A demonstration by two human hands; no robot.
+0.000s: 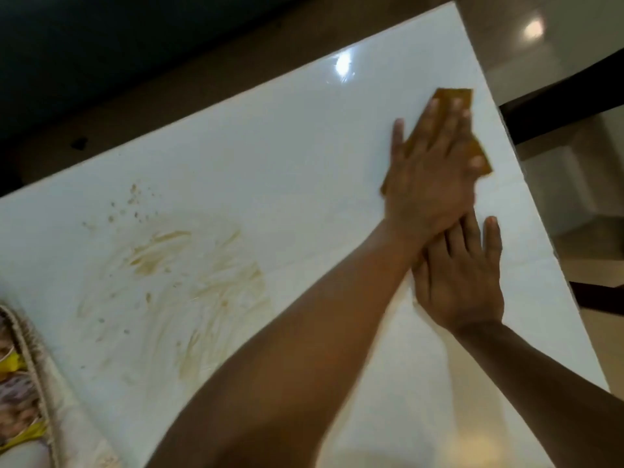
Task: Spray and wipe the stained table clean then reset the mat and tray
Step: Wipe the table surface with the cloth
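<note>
Left hand (429,170) reaches across, fingers spread flat on brown cloth (452,99); right hand (462,275), seemingly flat, open on table (270,146).

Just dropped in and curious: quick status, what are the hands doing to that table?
Left hand flat on brown cloth, far corner. Right hand flat on table. Stains remain. Nothing blocking.

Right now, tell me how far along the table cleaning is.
Done: nothing looks finished; whether it was sprayed I can't tell. In hand: the left hand presses a brown cloth flat near the table's far corner, the right hand braced flat beside it. Left: the brown smears and specks, then resetting the mat at the edge. No tray in view.
</note>
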